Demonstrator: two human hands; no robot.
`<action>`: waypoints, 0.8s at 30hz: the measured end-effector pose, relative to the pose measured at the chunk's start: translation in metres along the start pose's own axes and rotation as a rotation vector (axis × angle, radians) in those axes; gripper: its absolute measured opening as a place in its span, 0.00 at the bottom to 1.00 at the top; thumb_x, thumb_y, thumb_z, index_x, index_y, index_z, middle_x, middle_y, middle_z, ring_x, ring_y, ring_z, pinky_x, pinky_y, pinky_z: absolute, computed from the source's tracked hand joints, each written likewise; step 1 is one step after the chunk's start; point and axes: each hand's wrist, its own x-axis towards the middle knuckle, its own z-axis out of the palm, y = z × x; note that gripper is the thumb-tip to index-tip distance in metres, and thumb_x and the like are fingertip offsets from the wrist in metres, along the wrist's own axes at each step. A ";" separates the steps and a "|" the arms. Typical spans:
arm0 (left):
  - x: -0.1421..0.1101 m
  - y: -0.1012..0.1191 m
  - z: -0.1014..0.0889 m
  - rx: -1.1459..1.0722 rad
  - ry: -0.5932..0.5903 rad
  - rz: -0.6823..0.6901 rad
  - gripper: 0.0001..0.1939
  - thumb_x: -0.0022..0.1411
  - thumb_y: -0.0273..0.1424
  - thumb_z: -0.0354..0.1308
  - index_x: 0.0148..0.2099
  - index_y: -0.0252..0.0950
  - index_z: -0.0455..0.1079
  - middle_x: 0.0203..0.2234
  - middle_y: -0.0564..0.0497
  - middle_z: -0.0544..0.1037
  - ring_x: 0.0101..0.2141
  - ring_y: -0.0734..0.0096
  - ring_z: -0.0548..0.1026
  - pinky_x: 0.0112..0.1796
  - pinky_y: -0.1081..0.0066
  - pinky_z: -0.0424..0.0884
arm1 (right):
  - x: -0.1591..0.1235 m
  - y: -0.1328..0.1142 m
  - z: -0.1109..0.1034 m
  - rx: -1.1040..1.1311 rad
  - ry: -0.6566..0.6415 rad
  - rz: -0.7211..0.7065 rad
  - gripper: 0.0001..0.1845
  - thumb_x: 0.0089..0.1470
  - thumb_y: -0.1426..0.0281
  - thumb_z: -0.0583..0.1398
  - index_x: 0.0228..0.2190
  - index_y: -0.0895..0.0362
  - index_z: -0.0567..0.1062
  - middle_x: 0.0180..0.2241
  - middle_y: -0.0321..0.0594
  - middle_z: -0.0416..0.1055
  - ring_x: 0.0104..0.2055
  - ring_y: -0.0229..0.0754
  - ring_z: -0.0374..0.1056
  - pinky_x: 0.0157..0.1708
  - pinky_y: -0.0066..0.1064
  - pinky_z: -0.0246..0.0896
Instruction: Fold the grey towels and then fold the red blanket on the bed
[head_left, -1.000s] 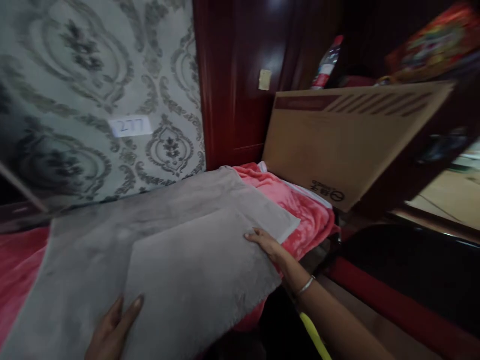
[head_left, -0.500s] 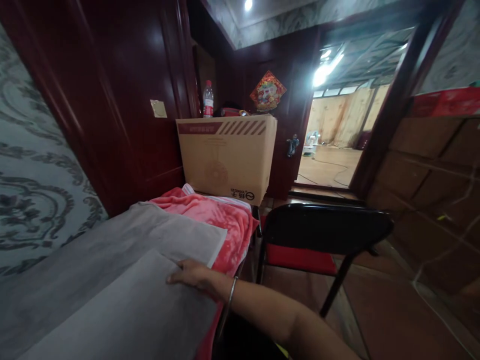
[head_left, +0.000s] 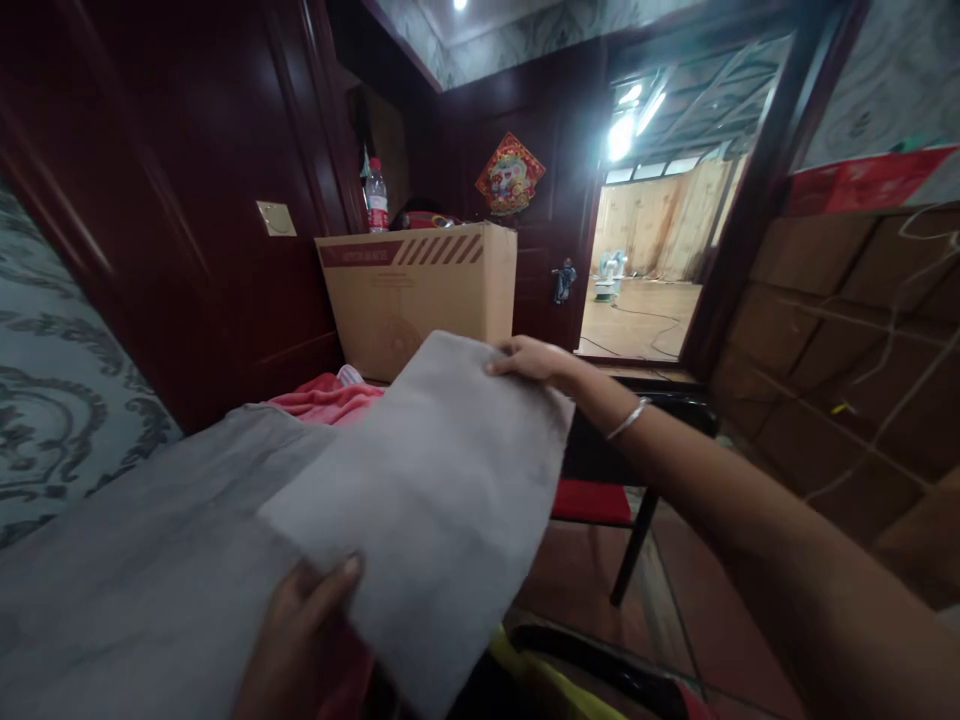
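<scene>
A piece of grey cloth (head_left: 420,470) hangs in front of me, raised between both hands. My right hand (head_left: 529,360), with a silver bangle on its wrist, pinches the far upper edge between thumb and fingers. Close to me, my left hand (head_left: 296,630) is closed on the near edge, its thumb on top; its lower fingers are hidden or blurred. Under and to the left lies more grey cloth (head_left: 165,530), spread flat. Behind it a pink blanket (head_left: 322,398) shows in part.
A large cardboard box (head_left: 420,290) stands beyond the cloth, with a plastic bottle (head_left: 376,195) on top. To the right is a black folding chair with a red seat (head_left: 592,502). Stacked brown boxes (head_left: 817,290) line the right wall. An open doorway (head_left: 645,250) lies beyond.
My right hand has lifted the grey cloth up and to the right, off the pile. My left hand has come into view on its near edge. The view has shifted slightly right.
</scene>
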 end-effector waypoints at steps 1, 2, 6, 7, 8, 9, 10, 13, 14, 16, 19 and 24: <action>0.001 -0.006 0.022 -0.046 -0.071 0.000 0.32 0.40 0.42 0.75 0.49 0.36 0.76 0.39 0.44 0.84 0.43 0.44 0.81 0.39 0.56 0.80 | -0.005 0.001 -0.028 -0.071 0.075 -0.005 0.10 0.40 0.69 0.70 0.29 0.58 0.81 0.29 0.38 0.77 0.30 0.42 0.70 0.33 0.32 0.67; 0.003 -0.012 0.046 -0.104 -0.147 0.004 0.33 0.41 0.41 0.75 0.50 0.36 0.75 0.41 0.44 0.83 0.44 0.46 0.81 0.41 0.56 0.79 | -0.010 0.002 -0.054 -0.133 0.131 -0.018 0.10 0.40 0.70 0.71 0.30 0.58 0.82 0.29 0.37 0.77 0.30 0.42 0.70 0.34 0.32 0.68; 0.006 -0.027 0.142 -0.287 -0.311 0.036 0.35 0.43 0.36 0.74 0.55 0.37 0.72 0.46 0.44 0.82 0.49 0.51 0.79 0.49 0.59 0.75 | -0.027 0.011 -0.143 -0.345 0.287 -0.036 0.09 0.42 0.74 0.72 0.30 0.59 0.82 0.28 0.36 0.77 0.34 0.43 0.71 0.40 0.35 0.68; 0.004 -0.031 0.162 -0.318 -0.329 0.036 0.34 0.43 0.35 0.74 0.55 0.38 0.72 0.46 0.44 0.82 0.49 0.53 0.79 0.51 0.60 0.74 | -0.030 0.013 -0.162 -0.385 0.307 -0.032 0.09 0.43 0.74 0.72 0.31 0.60 0.82 0.29 0.37 0.77 0.34 0.43 0.71 0.42 0.36 0.68; 0.002 -0.034 0.179 -0.348 -0.349 0.033 0.33 0.44 0.34 0.74 0.54 0.38 0.72 0.47 0.44 0.82 0.50 0.54 0.78 0.52 0.60 0.73 | -0.033 0.016 -0.180 -0.417 0.323 -0.025 0.09 0.45 0.75 0.71 0.32 0.61 0.82 0.30 0.38 0.77 0.35 0.42 0.71 0.43 0.36 0.67; -0.002 -0.039 0.195 -0.379 -0.369 0.019 0.32 0.44 0.34 0.74 0.53 0.39 0.73 0.48 0.45 0.81 0.51 0.55 0.78 0.53 0.61 0.72 | -0.033 0.019 -0.195 -0.442 0.334 -0.014 0.09 0.47 0.75 0.71 0.33 0.63 0.82 0.31 0.39 0.78 0.36 0.41 0.71 0.44 0.36 0.66; -0.005 -0.044 0.209 -0.408 -0.390 -0.014 0.30 0.44 0.33 0.74 0.52 0.39 0.73 0.47 0.44 0.81 0.50 0.55 0.78 0.53 0.61 0.72 | -0.033 0.023 -0.209 -0.466 0.342 -0.003 0.08 0.49 0.74 0.69 0.34 0.64 0.82 0.32 0.40 0.78 0.36 0.40 0.71 0.44 0.36 0.65; -0.017 -0.068 0.246 -0.473 -0.457 -0.198 0.26 0.42 0.36 0.75 0.44 0.37 0.73 0.42 0.43 0.82 0.43 0.55 0.81 0.43 0.61 0.77 | -0.021 0.042 -0.235 -0.589 0.374 0.018 0.08 0.50 0.75 0.67 0.35 0.65 0.81 0.33 0.41 0.78 0.36 0.39 0.70 0.44 0.34 0.64; -0.020 -0.077 0.257 -0.483 -0.475 -0.260 0.25 0.42 0.37 0.75 0.42 0.37 0.72 0.39 0.43 0.82 0.39 0.56 0.81 0.39 0.61 0.77 | -0.016 0.051 -0.238 -0.639 0.386 0.024 0.09 0.49 0.76 0.67 0.35 0.64 0.81 0.34 0.41 0.78 0.37 0.40 0.71 0.44 0.34 0.64; -0.023 -0.096 0.275 -0.474 -0.489 -0.351 0.23 0.41 0.37 0.75 0.38 0.36 0.70 0.35 0.44 0.81 0.32 0.59 0.80 0.32 0.63 0.76 | -0.004 0.074 -0.236 -0.721 0.408 0.046 0.10 0.45 0.77 0.68 0.34 0.60 0.81 0.33 0.40 0.78 0.38 0.44 0.71 0.45 0.35 0.65; -0.024 -0.119 0.292 -0.445 -0.445 -0.438 0.20 0.43 0.34 0.74 0.34 0.37 0.67 0.33 0.45 0.80 0.30 0.61 0.79 0.31 0.64 0.75 | 0.007 0.113 -0.222 -0.750 0.410 0.099 0.10 0.41 0.78 0.68 0.30 0.56 0.81 0.31 0.40 0.77 0.39 0.49 0.73 0.45 0.36 0.66; -0.020 -0.138 0.301 -0.408 -0.431 -0.480 0.19 0.45 0.34 0.73 0.34 0.37 0.67 0.35 0.44 0.79 0.33 0.60 0.80 0.33 0.64 0.76 | 0.015 0.155 -0.206 -0.742 0.387 0.120 0.11 0.42 0.76 0.67 0.32 0.54 0.81 0.33 0.40 0.79 0.42 0.49 0.73 0.48 0.36 0.66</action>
